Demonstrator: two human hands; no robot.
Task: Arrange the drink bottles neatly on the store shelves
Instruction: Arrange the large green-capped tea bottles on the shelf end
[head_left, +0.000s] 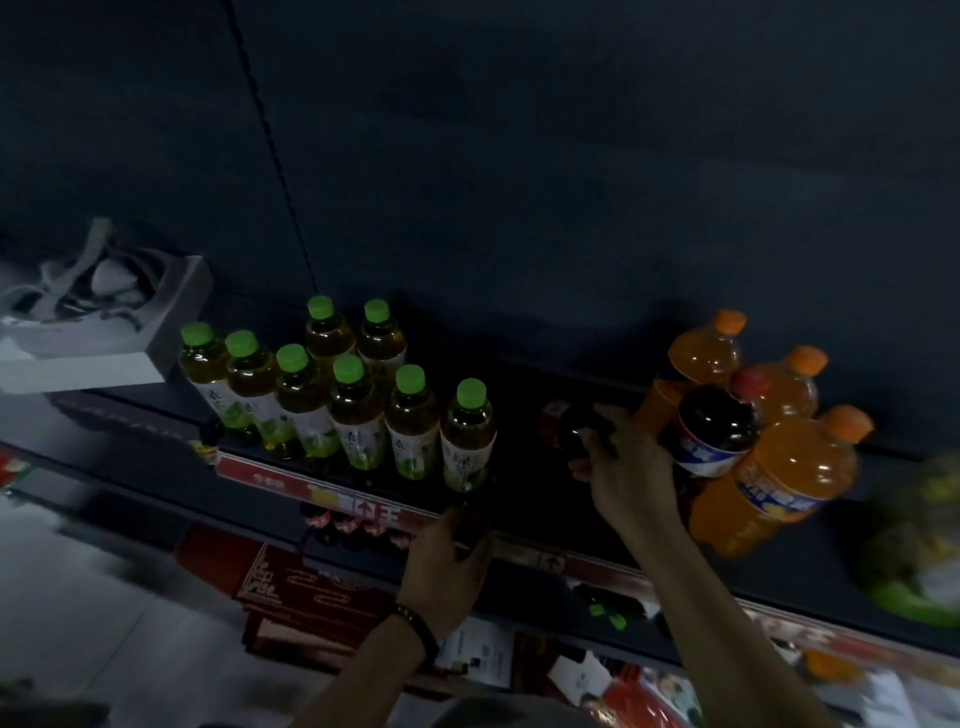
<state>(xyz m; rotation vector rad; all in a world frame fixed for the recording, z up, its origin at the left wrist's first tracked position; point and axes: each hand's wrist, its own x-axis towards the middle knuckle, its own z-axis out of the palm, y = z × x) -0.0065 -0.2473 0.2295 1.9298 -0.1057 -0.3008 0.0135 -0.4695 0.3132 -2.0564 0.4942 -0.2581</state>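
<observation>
Dim store shelf (519, 384). The right hand (623, 467) curls its fingers (592, 441) round a dark, red-capped cola bottle (563, 423), tilted on the shelf. Left of those fingers stand green-capped tea bottles (358, 410) with white labels, their writing unreadable. To the right are orange soda bottles (779, 467) and a blue-labelled cola (714, 431). The left hand (447, 566) grips a dark object (470, 525) at the shelf's front edge, too dim to identify.

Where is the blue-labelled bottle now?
Head view: the blue-labelled bottle is on the shelf, right side, among the orange bottles, just right of the right hand.
</observation>
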